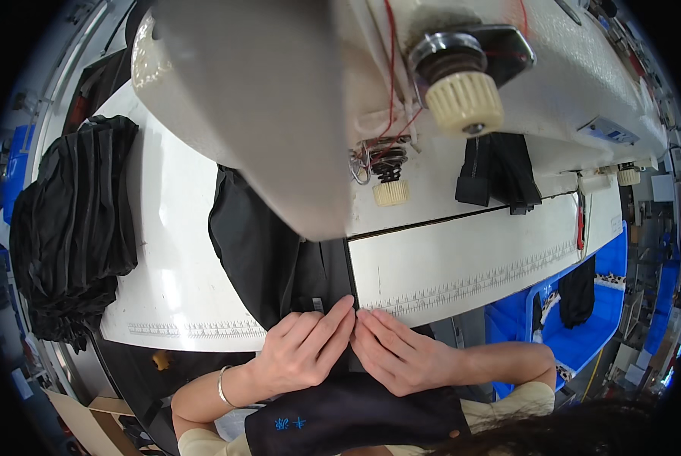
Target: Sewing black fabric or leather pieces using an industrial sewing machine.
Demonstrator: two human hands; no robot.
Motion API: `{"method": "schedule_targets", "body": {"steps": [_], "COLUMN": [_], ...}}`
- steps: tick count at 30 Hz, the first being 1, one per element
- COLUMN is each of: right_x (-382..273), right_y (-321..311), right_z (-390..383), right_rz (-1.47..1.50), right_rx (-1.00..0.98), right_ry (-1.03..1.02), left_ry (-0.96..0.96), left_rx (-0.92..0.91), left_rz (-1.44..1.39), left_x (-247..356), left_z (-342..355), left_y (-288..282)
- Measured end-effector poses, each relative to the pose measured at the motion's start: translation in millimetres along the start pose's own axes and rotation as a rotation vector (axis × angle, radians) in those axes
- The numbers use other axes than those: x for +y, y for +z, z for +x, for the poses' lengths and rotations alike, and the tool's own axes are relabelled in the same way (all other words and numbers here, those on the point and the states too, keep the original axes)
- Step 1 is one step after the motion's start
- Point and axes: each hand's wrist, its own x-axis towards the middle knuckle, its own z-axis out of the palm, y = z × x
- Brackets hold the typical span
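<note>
A piece of black fabric lies on the white sewing table and runs beneath the head of a sewing machine. Its straight right edge comes toward me, and a small grey label shows near my left fingers. My left hand pinches that edge with its fingertips. Close beside it, my right hand pinches the same edge at the table's front, fingertips almost touching the left ones. A blurred grey part of the machine hides the needle area.
A thick stack of black fabric pieces hangs over the table's left end. Folded black pieces lie under the machine arm. Printed rulers run along the table. A red-handled tool and blue bins are at the right.
</note>
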Motion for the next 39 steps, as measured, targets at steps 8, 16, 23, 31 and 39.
{"method": "schedule_targets", "body": {"steps": [8, 16, 23, 31, 39], "right_x": [23, 68, 103, 106, 110], "right_y": [-3, 20, 44, 32, 25], "right_z": [14, 28, 44, 42, 40], "right_rz": [0.12, 0.206, 0.306, -0.04, 0.048], "right_rx": [-0.015, -0.051, 0.081, 0.033, 0.102], "right_ry": [-0.003, 0.064, 0.115, -0.012, 0.036], "left_ry": [0.044, -0.045, -0.038, -0.098, -0.233], "left_rx": [-0.098, -0.082, 0.015, 0.055, -0.092], "left_rz": [-0.031, -0.167, 0.118, -0.013, -0.303], "left_x": [-26, -74, -101, -123, -106], "left_z": [12, 38, 51, 35, 20], "left_y": [-2, 9, 7, 9, 20]}}
